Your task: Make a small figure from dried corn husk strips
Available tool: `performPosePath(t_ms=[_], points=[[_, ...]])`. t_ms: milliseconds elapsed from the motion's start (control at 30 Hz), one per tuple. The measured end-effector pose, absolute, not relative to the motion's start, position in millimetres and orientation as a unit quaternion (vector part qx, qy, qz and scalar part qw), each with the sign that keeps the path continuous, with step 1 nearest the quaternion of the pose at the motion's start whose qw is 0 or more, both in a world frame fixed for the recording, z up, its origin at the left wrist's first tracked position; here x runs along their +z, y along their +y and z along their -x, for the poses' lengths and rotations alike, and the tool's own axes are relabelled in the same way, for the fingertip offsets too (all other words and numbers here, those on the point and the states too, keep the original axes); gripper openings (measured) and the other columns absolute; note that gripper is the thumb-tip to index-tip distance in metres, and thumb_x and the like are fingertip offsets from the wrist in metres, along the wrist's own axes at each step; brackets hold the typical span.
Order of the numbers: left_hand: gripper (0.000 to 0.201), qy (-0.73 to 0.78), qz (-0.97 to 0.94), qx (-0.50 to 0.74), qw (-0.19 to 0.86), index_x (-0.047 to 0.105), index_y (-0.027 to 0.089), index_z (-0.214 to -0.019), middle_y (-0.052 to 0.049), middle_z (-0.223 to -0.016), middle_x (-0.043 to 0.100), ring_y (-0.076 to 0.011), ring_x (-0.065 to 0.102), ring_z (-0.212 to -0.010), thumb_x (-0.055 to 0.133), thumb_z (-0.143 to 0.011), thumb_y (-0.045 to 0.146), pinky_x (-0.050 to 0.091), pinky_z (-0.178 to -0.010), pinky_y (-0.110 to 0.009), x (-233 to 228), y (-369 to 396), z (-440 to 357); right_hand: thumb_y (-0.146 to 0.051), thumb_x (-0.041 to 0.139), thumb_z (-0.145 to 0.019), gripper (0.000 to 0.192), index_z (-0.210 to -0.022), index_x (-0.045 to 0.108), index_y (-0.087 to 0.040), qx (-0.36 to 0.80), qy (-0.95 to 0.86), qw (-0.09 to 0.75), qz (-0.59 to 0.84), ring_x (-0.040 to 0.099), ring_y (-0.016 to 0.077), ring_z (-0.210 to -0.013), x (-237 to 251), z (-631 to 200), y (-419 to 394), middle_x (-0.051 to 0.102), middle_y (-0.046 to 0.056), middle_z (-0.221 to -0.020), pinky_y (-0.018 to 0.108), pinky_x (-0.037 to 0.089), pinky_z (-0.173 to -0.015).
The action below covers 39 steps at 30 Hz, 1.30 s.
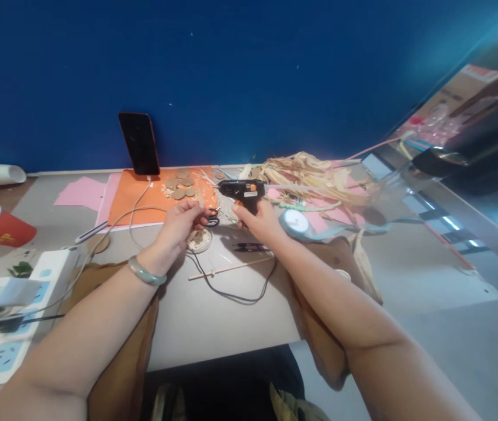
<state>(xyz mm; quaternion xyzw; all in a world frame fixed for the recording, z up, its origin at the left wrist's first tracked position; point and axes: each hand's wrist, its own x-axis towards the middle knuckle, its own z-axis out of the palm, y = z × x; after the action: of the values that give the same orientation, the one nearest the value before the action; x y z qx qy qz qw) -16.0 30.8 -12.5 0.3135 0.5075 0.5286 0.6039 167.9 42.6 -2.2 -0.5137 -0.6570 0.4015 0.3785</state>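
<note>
A black hot glue gun (241, 188) is gripped in my right hand (258, 216), its nozzle pointing left and a pale glue stick (295, 186) sticking out behind. My left hand (186, 221) is closed in a pinch just left of the nozzle. What its fingertips hold is too small to make out. Below that hand lies a round pale disc (199, 240), and black-handled scissors (212, 219) are by its fingers. The gun's black cord (231, 297) loops over the table. A thin wooden stick (231, 268) and dark thread snips (251, 247) lie in front of my hands.
Several round wooden slices (179, 192) rest on orange paper (128, 202). A phone (139, 143) leans on the blue partition (231, 82). Dried husks (305, 169) and a ribbon roll (295, 223) lie right. On the left are a power strip (51, 269) and a red paper cup (7, 227).
</note>
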Motion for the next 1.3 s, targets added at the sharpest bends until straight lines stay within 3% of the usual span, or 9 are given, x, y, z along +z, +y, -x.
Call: performPosePath(t_ms=[67, 167, 300, 533, 967, 1100, 1300], points=[[0.018, 0.504, -0.329, 0.513, 0.612, 0.058, 0.013, -0.068, -0.005, -0.067, 0.068, -0.0067, 0.055, -0.048, 0.073, -0.063, 0.022, 0.041, -0.044, -0.016, -14, 31, 16, -0.041, 0.053, -0.083, 0.033, -0.062, 0.056, -0.016, 0.436, -0.641, 0.401, 0.489, 0.056, 0.0117, -0.051, -1, -166, 38, 0.059, 0.002, -0.054, 0.025, 0.048, -0.056], [0.022, 0.498, -0.363, 0.472, 0.630, 0.061, 0.012, -0.071, -0.005, -0.068, 0.068, -0.0075, 0.056, -0.049, 0.075, -0.062, 0.027, 0.042, -0.046, -0.018, -17, 30, 14, -0.041, 0.062, -0.077, 0.028, -0.069, 0.060, -0.014, 0.459, -0.619, 0.436, 0.465, 0.058, 0.0118, -0.054, -2, -163, 34, 0.060, 0.001, -0.056, 0.025, 0.049, -0.058], [0.022, 0.493, -0.411, 0.424, 0.639, 0.062, 0.013, -0.074, -0.004, -0.067, 0.068, -0.0083, 0.057, -0.049, 0.074, -0.063, 0.027, 0.039, -0.046, -0.019, -18, 25, 7, -0.040, 0.074, -0.065, 0.032, -0.080, 0.062, -0.014, 0.472, -0.599, 0.438, 0.476, 0.052, 0.0099, -0.047, -4, -158, 32, 0.058, -0.002, -0.056, 0.023, 0.045, -0.049], [0.021, 0.481, -0.446, 0.388, 0.648, 0.062, 0.014, -0.075, -0.003, -0.067, 0.068, -0.0093, 0.057, -0.052, 0.074, -0.064, 0.027, 0.039, -0.048, -0.021, -16, 20, 5, -0.032, 0.069, -0.069, 0.022, -0.062, 0.060, -0.013, 0.494, -0.615, 0.418, 0.451, 0.050, 0.0094, -0.045, -6, -156, 33, 0.054, -0.002, -0.048, 0.023, 0.041, -0.047], [0.025, 0.476, -0.446, 0.403, 0.643, 0.062, 0.014, -0.068, -0.002, -0.061, 0.064, -0.0092, 0.055, -0.051, 0.077, -0.061, 0.032, 0.037, -0.048, -0.021, -17, 21, 6, -0.032, 0.068, -0.070, 0.024, -0.060, 0.058, -0.013, 0.520, -0.586, 0.447, 0.432, 0.047, 0.0077, -0.042, -11, -157, 37, 0.053, -0.003, -0.045, 0.022, 0.039, -0.046], [0.025, 0.480, -0.415, 0.435, 0.639, 0.062, 0.014, -0.066, -0.001, -0.061, 0.063, -0.0095, 0.056, -0.052, 0.078, -0.059, 0.032, 0.038, -0.049, -0.021, -18, 23, 8, -0.035, 0.070, -0.070, 0.023, -0.067, 0.060, -0.014, 0.495, -0.591, 0.453, 0.448, 0.049, 0.0089, -0.045, -8, -159, 37, 0.055, -0.003, -0.048, 0.023, 0.041, -0.049], [0.026, 0.469, -0.334, 0.544, 0.610, 0.063, 0.015, -0.069, 0.000, -0.061, 0.062, -0.0080, 0.054, -0.053, 0.079, -0.057, 0.031, 0.038, -0.051, -0.020, -19, 30, 13, -0.044, 0.051, -0.085, 0.039, -0.059, 0.061, -0.016, 0.370, -0.679, 0.415, 0.479, 0.058, 0.0132, -0.059, -1, -165, 32, 0.062, 0.003, -0.059, 0.026, 0.047, -0.064]])
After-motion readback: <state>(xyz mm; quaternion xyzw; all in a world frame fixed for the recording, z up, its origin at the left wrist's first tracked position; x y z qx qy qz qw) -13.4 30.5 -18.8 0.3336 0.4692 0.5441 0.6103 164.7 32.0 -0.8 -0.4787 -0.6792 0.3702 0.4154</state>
